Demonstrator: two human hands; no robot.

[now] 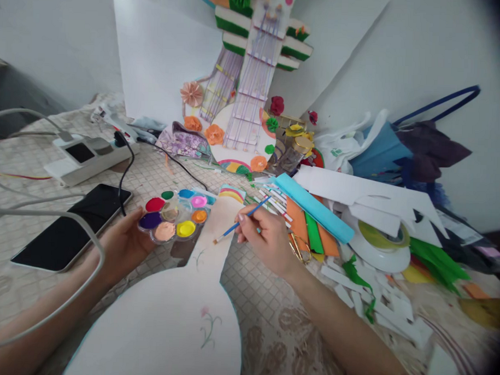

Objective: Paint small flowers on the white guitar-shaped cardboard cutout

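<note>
My left hand (129,240) grips the left side of a round paint palette (167,212) whose wells hold red, purple, peach, yellow, orange, pink, blue and green paint. In my right hand (267,237) is a thin blue paintbrush (232,229), its bristles pointing down and left, just over the neck of a white cutout (167,316). That cutout has a long neck and a rounded body, with a small painted flower (208,325) on the body and faint green strokes on the neck. Rainbow bands (232,194) cross the neck's far end. Whether the bristles touch the surface, I cannot tell.
A decorated paper guitar (249,94) leans at the back. At left lie a dark-screened tablet (74,228), a power strip (87,160) and loose cables. Turquoise paper roll (315,209), tape roll (381,236), scissors (299,248) and paper scraps (377,301) crowd the right.
</note>
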